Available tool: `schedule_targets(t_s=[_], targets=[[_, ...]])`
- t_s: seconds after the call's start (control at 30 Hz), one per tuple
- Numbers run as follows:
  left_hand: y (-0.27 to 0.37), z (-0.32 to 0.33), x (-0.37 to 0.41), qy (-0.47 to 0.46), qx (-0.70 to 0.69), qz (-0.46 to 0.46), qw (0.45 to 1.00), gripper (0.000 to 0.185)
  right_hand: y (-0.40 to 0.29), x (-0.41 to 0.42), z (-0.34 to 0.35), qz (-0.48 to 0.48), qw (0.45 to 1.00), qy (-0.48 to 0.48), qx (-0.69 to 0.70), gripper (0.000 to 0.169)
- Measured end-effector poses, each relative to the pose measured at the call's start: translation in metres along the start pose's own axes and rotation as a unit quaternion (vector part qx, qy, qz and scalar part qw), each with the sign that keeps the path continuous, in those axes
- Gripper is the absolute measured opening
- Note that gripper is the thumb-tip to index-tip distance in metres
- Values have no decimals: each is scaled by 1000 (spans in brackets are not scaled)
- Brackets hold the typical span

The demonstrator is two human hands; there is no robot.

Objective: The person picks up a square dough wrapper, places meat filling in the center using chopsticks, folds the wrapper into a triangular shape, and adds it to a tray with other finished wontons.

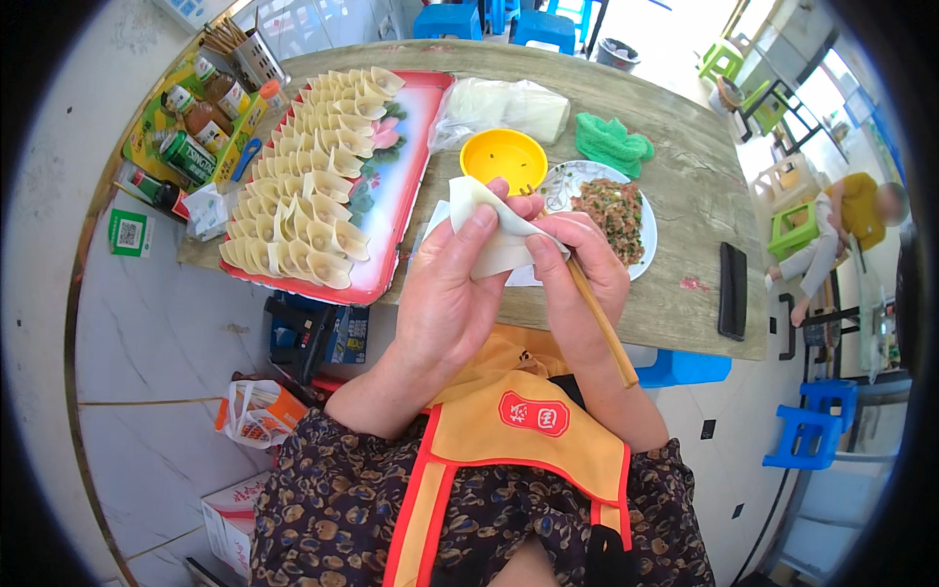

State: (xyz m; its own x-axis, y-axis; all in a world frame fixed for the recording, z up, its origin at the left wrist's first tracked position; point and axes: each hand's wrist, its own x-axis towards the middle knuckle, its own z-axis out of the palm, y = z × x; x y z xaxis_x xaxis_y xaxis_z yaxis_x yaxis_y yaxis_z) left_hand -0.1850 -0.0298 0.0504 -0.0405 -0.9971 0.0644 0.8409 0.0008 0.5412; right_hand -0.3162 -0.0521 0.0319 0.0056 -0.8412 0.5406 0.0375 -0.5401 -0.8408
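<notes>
Between both hands is a thin dough wrapper, partly folded. My left hand grips its left side with thumb and fingers. My right hand pinches its right corner and also holds wooden chopsticks, which slant down to the right. Behind the hands stand a yellow bowl and a white plate with minced meat and green bits. A red-rimmed tray to the left bears rows of folded wrappers. A pale wrapper stack in clear plastic lies beyond the bowl.
A green cloth lies behind the plate, and a black phone near the right table edge. Bottles, a can and a chopstick holder stand at the far left. A person in yellow sits away to the right.
</notes>
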Motion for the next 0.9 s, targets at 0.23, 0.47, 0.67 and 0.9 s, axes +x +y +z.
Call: schedule_targets(t_s=[0.23,0.47,0.67,0.9], targets=[[1,-5,-3,13,26,4,1000,33,-3,1,-7,-78,992,-17,-94,13],[-4,-8,-6,20,158,85,984,28,-16,13,-11,-170,971,-56,-161,15],[-1,-9,-5,22,328,146,933,22,-21,18,-16,-216,947,-82,-222,21],[15,-17,-3,-32,548,140,824,22,-29,27,-22,-273,914,-156,-257,22]])
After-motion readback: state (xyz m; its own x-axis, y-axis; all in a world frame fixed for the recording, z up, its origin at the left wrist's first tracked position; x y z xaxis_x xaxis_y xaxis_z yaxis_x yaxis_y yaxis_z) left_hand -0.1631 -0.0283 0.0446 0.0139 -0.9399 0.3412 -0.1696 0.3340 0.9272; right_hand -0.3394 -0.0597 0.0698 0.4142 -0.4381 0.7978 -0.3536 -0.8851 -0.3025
